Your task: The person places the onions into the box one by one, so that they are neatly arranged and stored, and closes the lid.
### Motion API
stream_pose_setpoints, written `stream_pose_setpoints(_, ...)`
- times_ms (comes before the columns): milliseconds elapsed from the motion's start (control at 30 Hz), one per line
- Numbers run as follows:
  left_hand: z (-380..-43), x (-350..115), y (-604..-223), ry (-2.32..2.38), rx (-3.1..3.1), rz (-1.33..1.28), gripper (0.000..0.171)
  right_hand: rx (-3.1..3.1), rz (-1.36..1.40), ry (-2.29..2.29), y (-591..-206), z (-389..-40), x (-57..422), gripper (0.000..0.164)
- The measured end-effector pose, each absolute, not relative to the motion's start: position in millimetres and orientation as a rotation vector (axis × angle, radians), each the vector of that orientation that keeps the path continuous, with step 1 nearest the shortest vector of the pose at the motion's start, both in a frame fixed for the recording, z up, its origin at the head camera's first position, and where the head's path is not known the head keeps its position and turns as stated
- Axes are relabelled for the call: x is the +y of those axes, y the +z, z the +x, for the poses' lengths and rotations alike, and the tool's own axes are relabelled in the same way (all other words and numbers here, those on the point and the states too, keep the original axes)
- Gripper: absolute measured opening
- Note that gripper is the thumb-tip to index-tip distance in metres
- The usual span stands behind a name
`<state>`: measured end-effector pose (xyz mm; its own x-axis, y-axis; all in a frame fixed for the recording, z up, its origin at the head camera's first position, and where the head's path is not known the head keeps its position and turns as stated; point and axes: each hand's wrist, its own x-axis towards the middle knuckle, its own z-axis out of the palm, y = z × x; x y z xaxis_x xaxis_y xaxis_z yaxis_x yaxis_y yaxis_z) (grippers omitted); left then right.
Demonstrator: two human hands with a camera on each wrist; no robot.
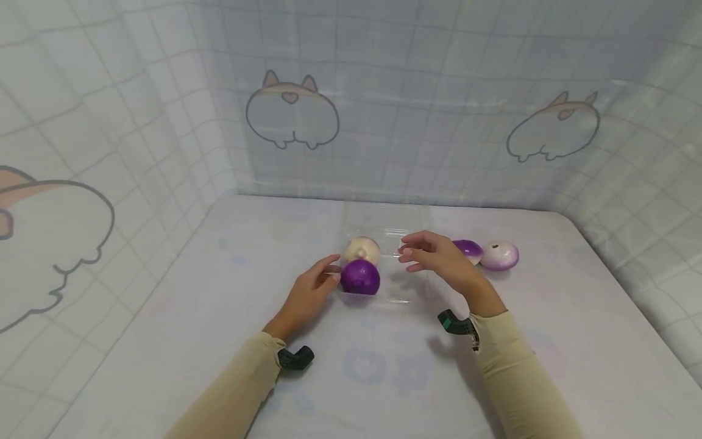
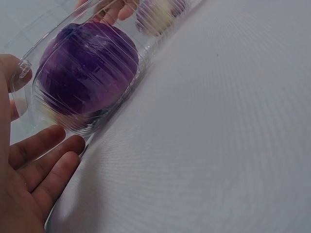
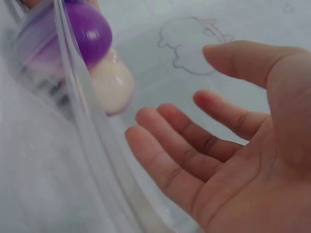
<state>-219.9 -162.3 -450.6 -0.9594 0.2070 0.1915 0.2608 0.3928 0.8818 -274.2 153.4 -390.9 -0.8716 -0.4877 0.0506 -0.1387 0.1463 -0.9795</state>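
Observation:
A purple onion (image 1: 360,277) and a pale onion (image 1: 362,250) sit in the left part of a clear plastic box (image 1: 395,300), its lid (image 1: 384,214) laid back at the far side. My left hand (image 1: 308,299) is at the box's left end, one fingertip touching the rim in the left wrist view and the other fingers loosely extended beside the wall. Above the box's right part hovers my right hand (image 1: 436,256), fingers spread and slightly bent, holding nothing. In the right wrist view its palm (image 3: 243,189) faces the onions across the clear wall.
Right of the box, another purple onion (image 1: 468,250), partly hidden by my right hand, lies against a pale purple-tinged onion (image 1: 499,255) on the white-covered table (image 1: 362,402). Grid-patterned curtains (image 1: 406,122) with animal drawings enclose the back and sides.

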Motion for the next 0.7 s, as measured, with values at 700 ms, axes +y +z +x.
stream_pose_setpoints(700, -225.4, -164.6, -458.5, -1.656, -2.585, -0.422, 0.047, 2.308, -0.464, -1.930, -389.3, -265.3, 208.7, 0.042)
